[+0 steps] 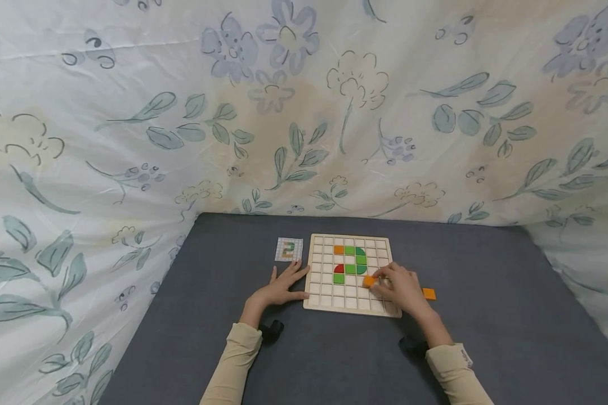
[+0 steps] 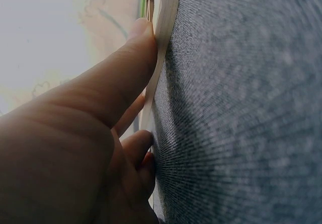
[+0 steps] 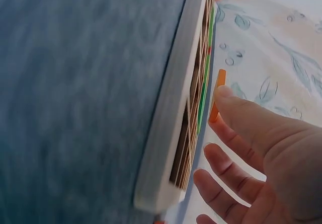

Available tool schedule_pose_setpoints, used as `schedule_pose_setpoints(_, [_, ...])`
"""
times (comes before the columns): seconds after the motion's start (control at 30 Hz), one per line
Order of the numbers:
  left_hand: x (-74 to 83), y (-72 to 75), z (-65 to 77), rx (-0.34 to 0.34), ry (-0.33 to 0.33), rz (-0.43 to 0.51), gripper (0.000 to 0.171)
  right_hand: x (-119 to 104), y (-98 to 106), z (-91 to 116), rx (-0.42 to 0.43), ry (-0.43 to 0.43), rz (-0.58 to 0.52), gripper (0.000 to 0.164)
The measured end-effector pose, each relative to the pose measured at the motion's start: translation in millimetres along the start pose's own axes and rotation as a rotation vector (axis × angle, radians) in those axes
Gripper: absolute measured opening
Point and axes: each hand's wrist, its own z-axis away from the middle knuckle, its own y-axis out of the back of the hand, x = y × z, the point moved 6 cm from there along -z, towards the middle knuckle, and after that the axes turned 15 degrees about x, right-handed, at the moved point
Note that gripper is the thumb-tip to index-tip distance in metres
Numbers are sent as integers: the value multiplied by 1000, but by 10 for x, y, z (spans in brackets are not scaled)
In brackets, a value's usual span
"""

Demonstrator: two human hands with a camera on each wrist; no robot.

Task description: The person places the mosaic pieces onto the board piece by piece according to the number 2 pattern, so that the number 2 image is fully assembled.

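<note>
A wooden grid board [image 1: 324, 303] lies on the dark table, with green, red and orange tiles set in its upper middle squares. My left hand [image 1: 280, 287] rests at the board's left side, fingers spread, and its thumb touches the board's edge [image 2: 165, 38]. Between thumb and fingertip my right hand [image 1: 401, 287] pinches an orange square tile [image 1: 369, 281]. In the right wrist view that tile [image 3: 218, 95] is seen edge-on, raised above the board; the other fingers of the hand [image 3: 282, 158] are loosely bent. A second orange tile [image 1: 429, 293] lies right of the board.
A small pattern card [image 1: 289, 249] with a coloured figure on a grid lies left of the board, just beyond the left fingertips. Floral cloth [image 1: 304, 112] hangs behind the dark table [image 1: 334, 360] and along its sides. Dark straps [image 1: 272, 332] sit at both wrists.
</note>
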Motion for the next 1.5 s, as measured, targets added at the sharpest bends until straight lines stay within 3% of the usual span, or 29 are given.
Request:
schedule_pose_setpoints(0.57, [32, 13, 14, 4, 3, 8, 72, -332, -190, -29, -34, 31, -59, 21])
schedule_pose_setpoints(1.03, [-1, -5, 5, -7, 5, -12, 74, -536, -331, -64, -84, 78, -42, 21])
schedule_pose_setpoints(1.5, [-21, -16, 2, 4, 8, -19, 74, -600, -383, -69, -81, 88, -18, 22])
